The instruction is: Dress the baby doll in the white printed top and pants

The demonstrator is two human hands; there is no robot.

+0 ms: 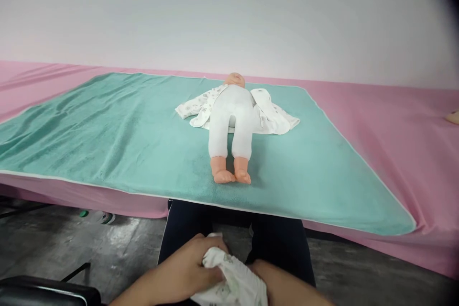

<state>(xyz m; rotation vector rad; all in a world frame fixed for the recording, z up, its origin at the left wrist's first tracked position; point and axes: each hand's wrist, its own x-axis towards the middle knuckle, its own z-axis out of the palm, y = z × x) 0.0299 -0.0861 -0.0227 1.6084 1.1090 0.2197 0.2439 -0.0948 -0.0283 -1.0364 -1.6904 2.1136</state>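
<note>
Gripping a bunched white printed garment (236,279) with the fingers of the left hand (195,263), bent tight around the cloth, with the thumb pressed across its near side. Touching the garment's right side with the right hand (263,272), but with fingers hidden by the folds; impossible to tell whether curled or spread.

Seated, with dark trousers (287,244) just beyond the hands and, past the knees, the near edge of a desk (376,124) draped in pink cloth. Spread over the desk, under a wrinkled teal towel (125,148). Laid on the towel, face up and feet nearest, with a baby doll (234,100) in white, on top of an opened printed jacket (276,119) with sleeves out to both sides. Backed by a pale wall (215,19). Also in view on the grey floor (340,263): at left, by a clear bottle (98,217) with a green cap; in the lower left corner, by a black chair part (46,291).

Held low over the lap, between both hands, nearer than the desk edge and well apart from the doll.
</note>
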